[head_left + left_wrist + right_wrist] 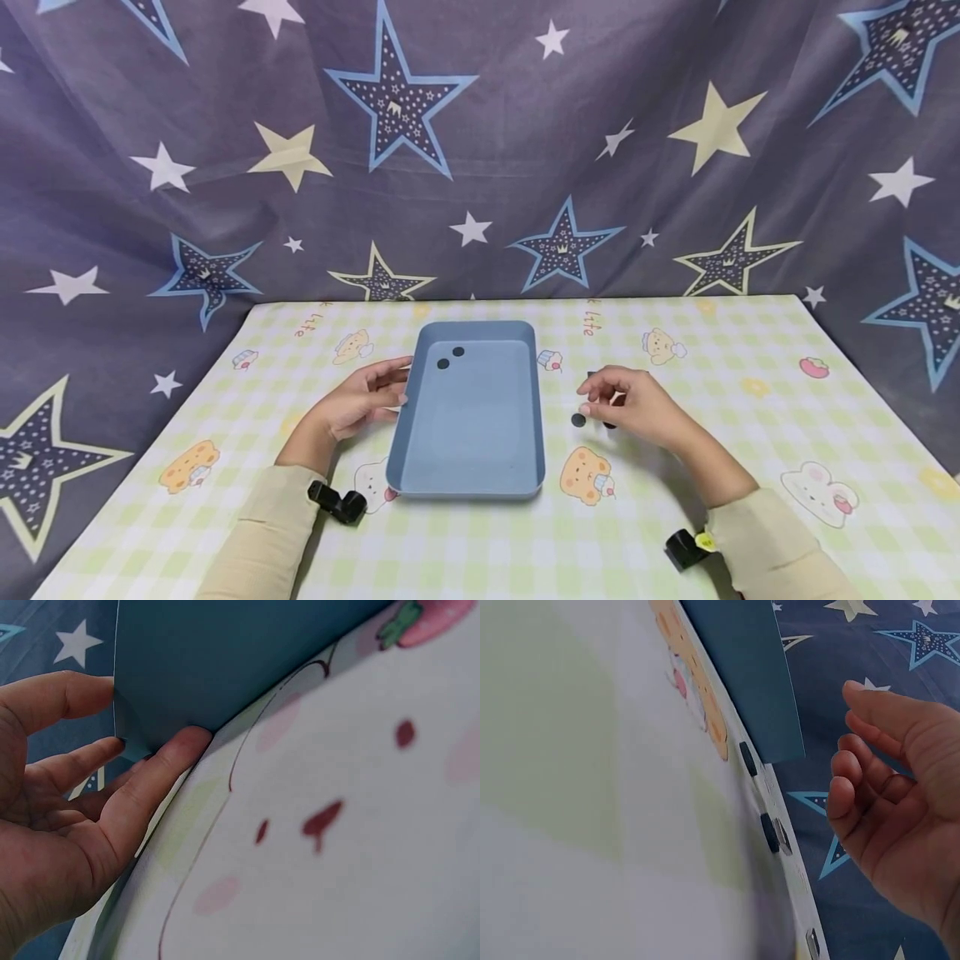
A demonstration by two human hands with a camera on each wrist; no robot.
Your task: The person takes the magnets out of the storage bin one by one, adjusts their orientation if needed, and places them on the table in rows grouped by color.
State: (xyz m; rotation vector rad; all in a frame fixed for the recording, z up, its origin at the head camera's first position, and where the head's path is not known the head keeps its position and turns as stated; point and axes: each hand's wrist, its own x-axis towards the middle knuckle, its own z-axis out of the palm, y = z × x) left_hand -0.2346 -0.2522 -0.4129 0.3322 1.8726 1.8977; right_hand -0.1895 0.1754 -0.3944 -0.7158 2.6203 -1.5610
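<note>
A shallow blue-grey tray lies on the table, with two small round black discs in its far left part. My left hand is at the tray's left side; in the left wrist view its fingertips touch the outer wall. Right of the tray my right hand hovers low, its fingers loosely bent with nothing between them. A black disc lies just below its fingertips, and another disc is partly hidden under the hand. Discs with silvery faces also show in the right wrist view.
A checked tablecloth printed with cartoon animals covers the table. Behind its far edge hangs a dark curtain with stars. Black wrist cameras are strapped on both sleeves.
</note>
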